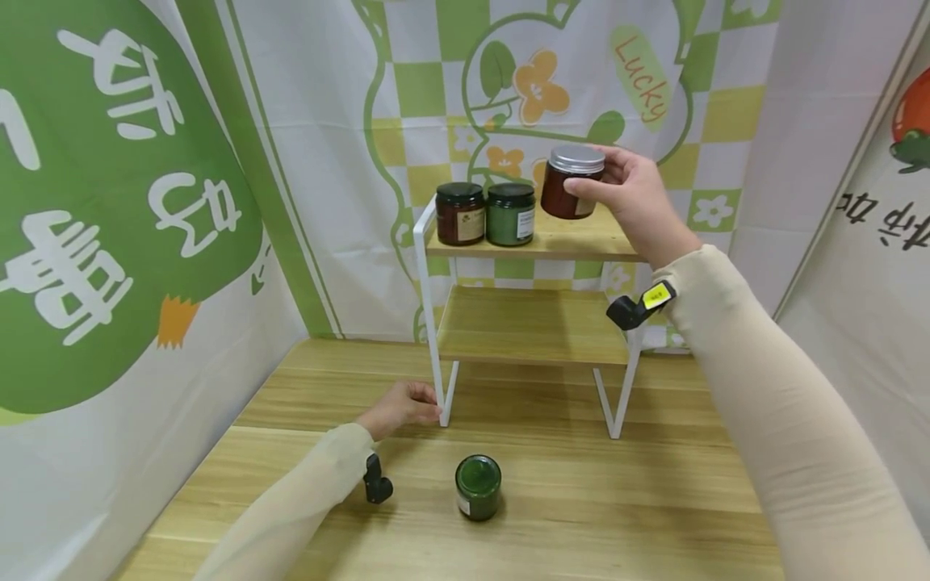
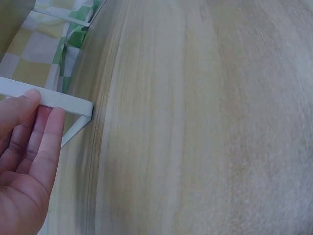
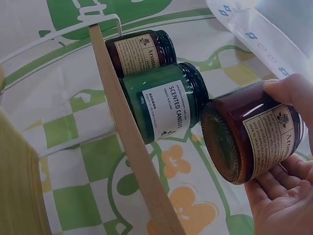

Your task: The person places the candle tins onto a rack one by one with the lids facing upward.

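My right hand (image 1: 635, 198) grips an amber scented candle jar (image 1: 563, 190) with a silver lid, thumb on one side and fingers on the other. In the right wrist view the jar (image 3: 252, 132) is apart from the shelf board, its glass base showing. On the top shelf (image 1: 581, 240), to its left, a green candle jar (image 1: 510, 216) stands beside another amber candle jar (image 1: 460, 215), both black-lidded. Low on the left, my left hand (image 1: 400, 410) pinches the white shelf leg (image 2: 68, 102) between thumb and fingers.
A green glass jar (image 1: 479, 487) rests on the wooden table (image 1: 581, 500), in front of the rack. The lower shelf (image 1: 534, 323) spans the white metal frame. Printed cloth (image 1: 327, 161) hangs behind and at both sides.
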The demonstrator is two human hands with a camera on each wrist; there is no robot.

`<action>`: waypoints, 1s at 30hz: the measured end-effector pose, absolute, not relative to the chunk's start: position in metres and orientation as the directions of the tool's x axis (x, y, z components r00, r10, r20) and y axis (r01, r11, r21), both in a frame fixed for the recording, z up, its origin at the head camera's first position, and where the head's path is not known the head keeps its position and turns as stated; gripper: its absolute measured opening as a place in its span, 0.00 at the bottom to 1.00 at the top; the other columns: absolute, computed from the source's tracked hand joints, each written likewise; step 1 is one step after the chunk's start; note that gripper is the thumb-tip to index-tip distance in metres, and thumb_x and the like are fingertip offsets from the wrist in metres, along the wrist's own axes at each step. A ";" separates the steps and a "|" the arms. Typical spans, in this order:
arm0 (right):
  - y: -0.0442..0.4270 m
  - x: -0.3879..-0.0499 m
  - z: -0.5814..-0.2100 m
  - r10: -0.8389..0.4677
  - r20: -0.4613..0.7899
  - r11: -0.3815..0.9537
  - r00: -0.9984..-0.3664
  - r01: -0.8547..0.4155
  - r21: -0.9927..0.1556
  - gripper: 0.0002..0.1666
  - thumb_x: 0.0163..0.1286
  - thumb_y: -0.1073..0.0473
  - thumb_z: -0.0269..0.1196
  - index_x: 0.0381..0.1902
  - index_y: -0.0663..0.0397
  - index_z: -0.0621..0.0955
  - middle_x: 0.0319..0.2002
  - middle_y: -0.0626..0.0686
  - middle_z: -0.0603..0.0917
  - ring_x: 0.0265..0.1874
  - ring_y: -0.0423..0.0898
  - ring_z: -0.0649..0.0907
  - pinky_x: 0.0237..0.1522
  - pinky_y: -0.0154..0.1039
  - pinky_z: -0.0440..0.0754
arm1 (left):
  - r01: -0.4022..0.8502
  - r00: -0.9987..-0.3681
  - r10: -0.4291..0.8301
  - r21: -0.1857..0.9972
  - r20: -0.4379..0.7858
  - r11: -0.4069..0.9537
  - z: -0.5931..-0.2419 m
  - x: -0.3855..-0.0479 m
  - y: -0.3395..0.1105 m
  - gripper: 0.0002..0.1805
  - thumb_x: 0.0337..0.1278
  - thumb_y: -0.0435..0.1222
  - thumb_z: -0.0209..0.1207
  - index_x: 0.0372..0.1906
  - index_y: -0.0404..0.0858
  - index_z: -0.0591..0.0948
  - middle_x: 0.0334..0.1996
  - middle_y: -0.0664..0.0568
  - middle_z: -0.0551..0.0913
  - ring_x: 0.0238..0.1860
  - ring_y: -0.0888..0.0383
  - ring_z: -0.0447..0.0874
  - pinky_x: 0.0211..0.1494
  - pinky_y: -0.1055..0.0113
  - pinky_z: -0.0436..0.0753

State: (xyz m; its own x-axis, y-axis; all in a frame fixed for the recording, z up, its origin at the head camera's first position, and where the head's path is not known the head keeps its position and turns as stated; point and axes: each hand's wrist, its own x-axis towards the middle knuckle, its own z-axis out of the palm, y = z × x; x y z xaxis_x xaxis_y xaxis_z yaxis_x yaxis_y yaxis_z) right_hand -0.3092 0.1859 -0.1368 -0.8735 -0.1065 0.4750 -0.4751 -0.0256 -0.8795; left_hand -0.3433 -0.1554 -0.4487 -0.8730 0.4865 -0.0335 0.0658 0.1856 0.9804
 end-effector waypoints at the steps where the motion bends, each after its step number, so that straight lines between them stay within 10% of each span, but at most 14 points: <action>1: 0.186 -0.310 -0.138 -0.108 0.475 -0.025 -0.873 -0.475 -0.880 0.35 0.59 0.67 0.69 0.63 0.63 0.71 0.49 0.50 0.82 0.51 0.43 0.80 0.51 0.28 0.77 | 0.066 -0.874 0.486 0.980 -0.033 0.185 -0.448 -0.343 -0.155 0.05 0.57 0.26 0.63 0.36 0.29 0.77 0.32 0.52 0.80 0.37 0.57 0.84 0.51 0.56 0.85; 30: 0.182 -0.321 -0.153 -0.146 0.362 0.249 -0.921 -0.389 -0.887 0.33 0.65 0.63 0.65 0.65 0.63 0.69 0.50 0.49 0.80 0.47 0.34 0.80 0.47 0.24 0.77 | 0.076 -0.873 0.487 0.979 -0.027 0.190 -0.449 -0.343 -0.156 0.06 0.58 0.25 0.61 0.37 0.26 0.76 0.31 0.53 0.79 0.36 0.58 0.83 0.48 0.59 0.85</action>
